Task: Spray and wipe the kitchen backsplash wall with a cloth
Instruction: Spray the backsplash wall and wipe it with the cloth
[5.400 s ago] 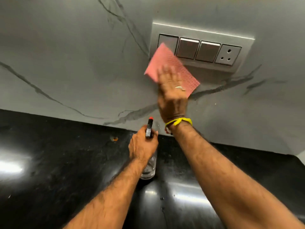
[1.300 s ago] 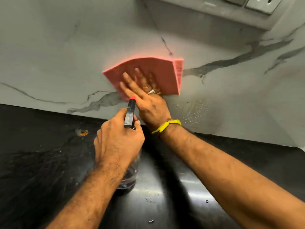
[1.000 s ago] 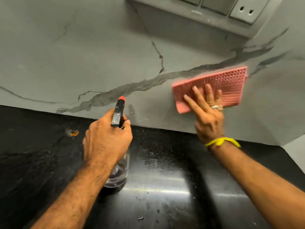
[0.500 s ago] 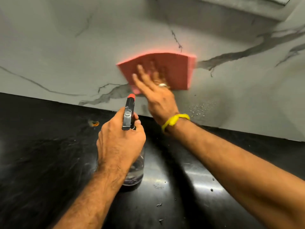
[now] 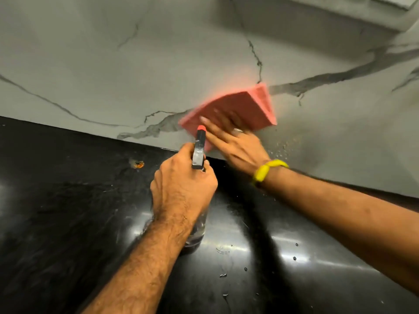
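My right hand [image 5: 235, 143] presses a folded pink cloth [image 5: 251, 107] flat against the grey marble backsplash wall [image 5: 113, 64], low down near the counter; its fingers lie straight on the cloth and are blurred by motion. My left hand [image 5: 183, 189] grips a clear spray bottle [image 5: 197, 234] that stands on the black counter [image 5: 56, 223]. The bottle's black head with an orange nozzle tip [image 5: 200, 128] points at the wall, just left of the cloth. Water droplets [image 5: 283, 146] cling to the wall right of my right hand.
A switch panel's lower edge [image 5: 317, 17] juts from the wall at the top right. A small orange speck [image 5: 138, 164] lies on the counter near the wall. Scattered droplets [image 5: 223, 275] wet the glossy counter in front of the bottle.
My right hand has swept the cloth left and right over the lower wall, and it now sits slightly further right and more tilted than half a second ago. My left hand keeps holding the bottle.
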